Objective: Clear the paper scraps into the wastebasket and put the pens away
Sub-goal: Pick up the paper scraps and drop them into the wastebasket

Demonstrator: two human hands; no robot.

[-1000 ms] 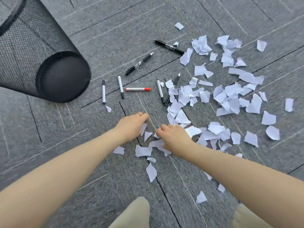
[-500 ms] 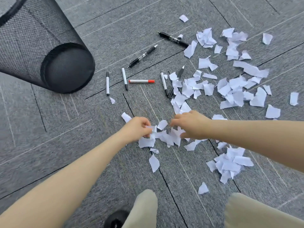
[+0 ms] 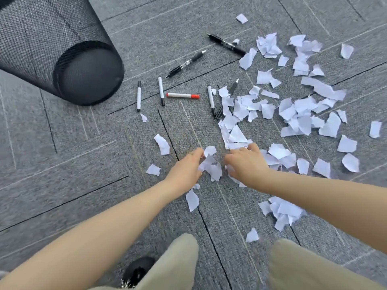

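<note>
White paper scraps (image 3: 211,166) are now bunching between left hand (image 3: 184,170) and right hand (image 3: 247,162), both curling loosely around them near the wastebasket (image 3: 62,49), pens (image 3: 182,95) untouched.

- One view only, from a camera worn on the person's head; no second view shares the scene.
- It faces forward and steeply down onto the grey carpet floor (image 3: 88,164).
- It sits close: both forearms run in from the bottom corners, and the left hand (image 3: 184,170) and right hand (image 3: 247,164) meet near the middle.
- The knees (image 3: 178,262) fill the bottom edge, directly below the lens.
- The wide angle bends the scene: the wastebasket (image 3: 52,45) leans at top left, cut by the edge.
- The paper scraps (image 3: 303,114) spread to the right edge.
</note>
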